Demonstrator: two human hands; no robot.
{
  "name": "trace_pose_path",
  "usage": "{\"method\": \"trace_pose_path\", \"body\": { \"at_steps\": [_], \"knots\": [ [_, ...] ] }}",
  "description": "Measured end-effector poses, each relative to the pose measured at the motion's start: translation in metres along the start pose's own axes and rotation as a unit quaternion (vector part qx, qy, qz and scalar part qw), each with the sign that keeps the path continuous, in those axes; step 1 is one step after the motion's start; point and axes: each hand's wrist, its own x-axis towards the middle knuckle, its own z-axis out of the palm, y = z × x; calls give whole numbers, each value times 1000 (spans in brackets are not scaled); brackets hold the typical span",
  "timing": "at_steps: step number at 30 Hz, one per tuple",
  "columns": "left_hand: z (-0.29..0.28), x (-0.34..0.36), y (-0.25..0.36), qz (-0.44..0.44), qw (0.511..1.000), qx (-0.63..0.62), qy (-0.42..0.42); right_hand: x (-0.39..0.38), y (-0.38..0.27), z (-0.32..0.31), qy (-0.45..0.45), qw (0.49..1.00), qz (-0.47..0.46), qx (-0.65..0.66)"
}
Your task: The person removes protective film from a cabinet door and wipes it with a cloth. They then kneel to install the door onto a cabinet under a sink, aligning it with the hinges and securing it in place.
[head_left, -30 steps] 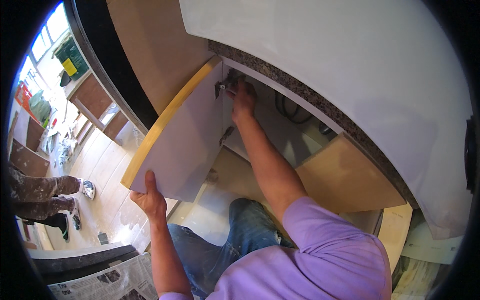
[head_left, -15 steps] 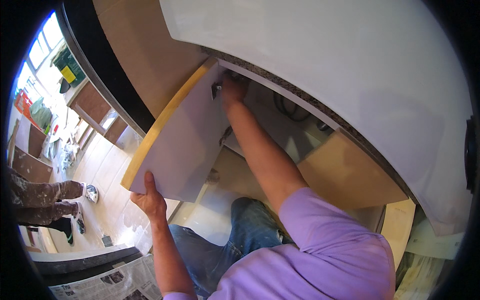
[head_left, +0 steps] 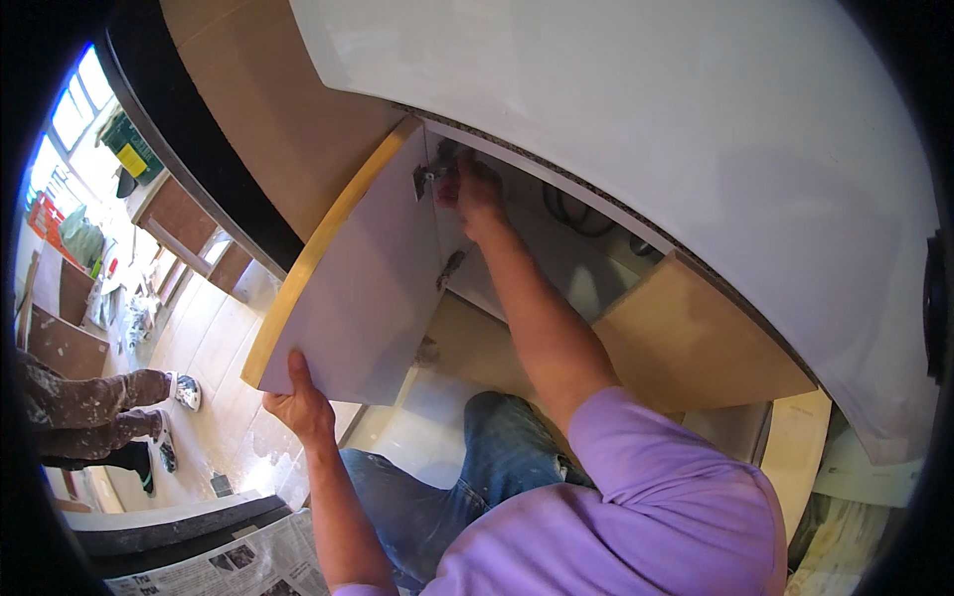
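Observation:
A cabinet door [head_left: 348, 268] with a pale inner face and a yellow wooden edge stands swung out from the cabinet. My left hand [head_left: 301, 405] grips its lower outer corner, thumb on the pale face and fingers behind the edge. Inside the opening, close to the upper metal hinge [head_left: 419, 183], is my right hand [head_left: 479, 194]. Its fingers are closed around something reddish and dark that is too shaded to name. A second hinge [head_left: 450, 268] joins the door lower down.
A second door [head_left: 706, 338] of light wood stands at the right of the opening. Dark hoses [head_left: 571, 214] lie inside the cabinet. A white panel [head_left: 616, 89] overhangs above. At far left are a person's legs [head_left: 89, 402], and newspaper [head_left: 238, 561] covers the lower left.
My right hand has drawn back slightly from the hinge, so the hinge and the reddish thing show more. My left hand keeps its grip on the door corner. The view has shifted a little.

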Motion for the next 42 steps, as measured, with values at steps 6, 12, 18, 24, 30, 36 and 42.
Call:
{"method": "trace_pose_path", "body": {
  "at_steps": [6,12,18,24,30,36,42],
  "knots": [
    [3,-2,1,-3,1000,3,6,7,-2,-4,-66,997,-18,20],
    [-1,-3,-3,3,1000,-7,-1,3,-7,5,-29,999,30,29],
    [-2,-4,-1,4,1000,4,-8,15,-10,4,14,999,14,-26],
    [5,-5,5,0,1000,-9,-17,42,14,-3,16,991,-46,124],
    [-2,-4,-1,3,1000,-2,-11,34,9,2,22,990,1,141],
    [0,-4,1,-2,1000,-2,-7,20,-2,7,28,988,-8,151],
    [1,-3,1,-5,1000,-3,-6,14,-12,7,54,998,7,36]
  ]
}}
